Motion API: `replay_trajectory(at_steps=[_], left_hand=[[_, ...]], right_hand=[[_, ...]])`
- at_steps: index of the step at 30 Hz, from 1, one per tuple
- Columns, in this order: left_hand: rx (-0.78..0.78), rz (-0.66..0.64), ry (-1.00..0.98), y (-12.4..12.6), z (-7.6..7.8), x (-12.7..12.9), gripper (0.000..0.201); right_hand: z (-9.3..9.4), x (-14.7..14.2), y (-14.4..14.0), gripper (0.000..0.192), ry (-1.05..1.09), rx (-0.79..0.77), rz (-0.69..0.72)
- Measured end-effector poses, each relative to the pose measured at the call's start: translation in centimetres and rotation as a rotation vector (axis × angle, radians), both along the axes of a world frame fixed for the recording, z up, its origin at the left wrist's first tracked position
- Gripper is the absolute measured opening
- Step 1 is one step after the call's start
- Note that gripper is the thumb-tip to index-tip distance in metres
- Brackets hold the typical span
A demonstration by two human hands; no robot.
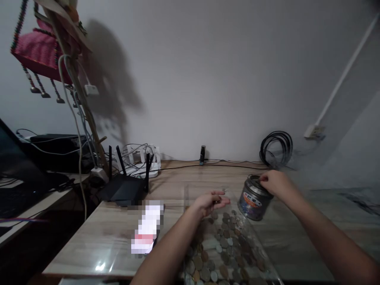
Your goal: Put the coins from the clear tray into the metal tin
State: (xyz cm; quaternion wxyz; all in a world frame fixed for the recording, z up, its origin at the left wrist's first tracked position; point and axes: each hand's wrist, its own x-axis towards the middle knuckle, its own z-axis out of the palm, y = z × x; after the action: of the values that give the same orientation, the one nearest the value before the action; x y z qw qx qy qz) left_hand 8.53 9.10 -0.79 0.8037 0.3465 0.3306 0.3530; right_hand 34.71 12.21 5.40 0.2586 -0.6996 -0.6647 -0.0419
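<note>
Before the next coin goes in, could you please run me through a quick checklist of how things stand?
1. Tin upright on the table: ok.
2. Right hand at the tin's top: ok, fingertips rest on the lid.
3. Coin in the right fingers: cannot tell, too blurred.
4. Left hand above the clear tray, palm up: ok; something small lies in it.
5. Loose coins inside the tray: ok.
6. Router and coiled cable apart from both hands: ok.

The tin can (254, 201) bears a label too blurred to read.
</note>
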Motion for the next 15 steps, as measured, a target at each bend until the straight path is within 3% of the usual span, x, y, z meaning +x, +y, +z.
replay_trajectory(at_steps=[2,4,6,8,10,12,15], left_hand=[[0.03,-0.015,-0.009,-0.1,0.1,-0.1,0.035],[0.07,-0.043,-0.025,-0.2,0.0,-0.1,0.045],[0.105,-0.065,-0.05,-0.2,-0.2,-0.2,0.06],[0.119,-0.049,-0.073,0.0,-0.5,-0.2,0.069],[0.116,-0.023,-0.082,0.1,-0.8,-0.1,0.069],[0.118,-0.059,-0.074,0.2,-0.9,0.0,0.064],[0.096,-0.187,-0.072,0.3,-0.8,0.2,0.052]], right_hand=[[0.0,-0.6,-0.5,0.01,-0.044,-0.021,-0.012],[-0.2,-2.8,-1.8,0.018,-0.063,0.056,0.04],[-0.9,-5.8,-3.1,0.027,-0.006,0.104,0.225],[-2.0,-8.9,-4.1,0.028,0.127,-0.064,0.506],[-3.2,-11.2,-4.4,0.03,0.265,-0.179,0.654],[-3.9,-12.1,-4.4,0.029,0.359,-0.228,0.674],[-3.7,-11.4,-4.4,0.021,0.429,-0.293,0.65]])
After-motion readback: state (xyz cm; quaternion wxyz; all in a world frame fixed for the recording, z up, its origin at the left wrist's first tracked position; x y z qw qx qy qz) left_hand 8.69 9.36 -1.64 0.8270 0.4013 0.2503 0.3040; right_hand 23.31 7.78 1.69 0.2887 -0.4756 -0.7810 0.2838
